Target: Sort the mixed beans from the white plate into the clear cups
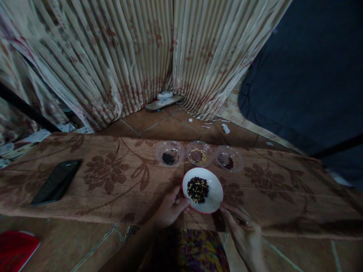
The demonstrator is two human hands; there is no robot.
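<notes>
Left hand (170,208): grasping left rim of white bowl (216,187) | Right hand (244,226): grasping thin utensil (214,201) | Bowl: between cloth (119,202)'s near edge and three clear cups (198,144) | Room: cloth stretches both sides, phone (56,182) at left

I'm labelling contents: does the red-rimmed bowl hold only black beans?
No, yellow beans lie mixed with black beans in the red-rimmed bowl.

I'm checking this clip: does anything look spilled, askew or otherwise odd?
White scraps lie scattered on the floor beyond the cloth, looking like litter. I see no obvious spill of beans around the bowl.
</notes>
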